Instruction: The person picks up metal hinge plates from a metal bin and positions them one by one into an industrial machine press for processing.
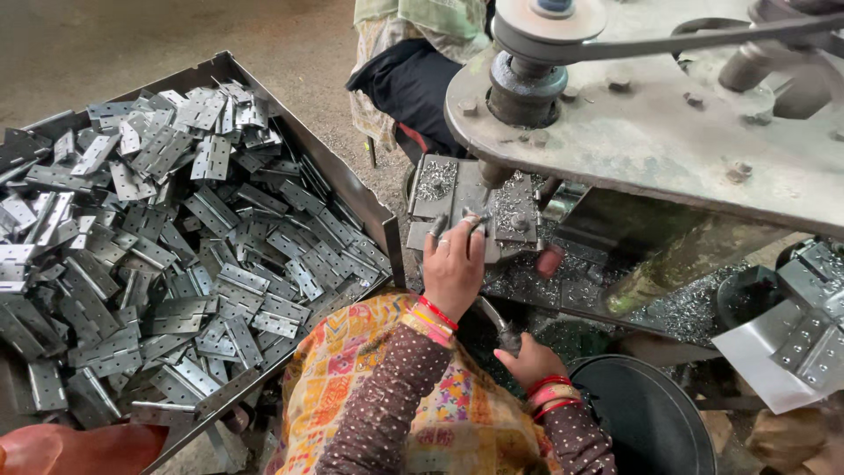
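- the small metal piece [472, 222] under the left hand [453, 268] is mostly hidden by the fingers, so its shape is hard to make out.
- the left hand reaches far, onto the grey machine plate [440, 207], fingers pinched together on that small piece, right below the drill tip [489, 176].
- the right hand [530, 359] is nearer and lower, closed around a dark lever [498, 324]; only part of the lever shows.
- both wrists wear red bangles [437, 314], and the sleeves are brown with dots.
- a big tray [352, 185] on the left is heaped with flat metal hinges [176, 246]; its near corner is cut off.
- the big machine top [668, 114] with its belt wheel [549, 22] runs off the right edge.
- shiny metal bits [563, 281] lie under the machine.
- a dark round bucket [646, 413] sits near the right hand, partly cut off.
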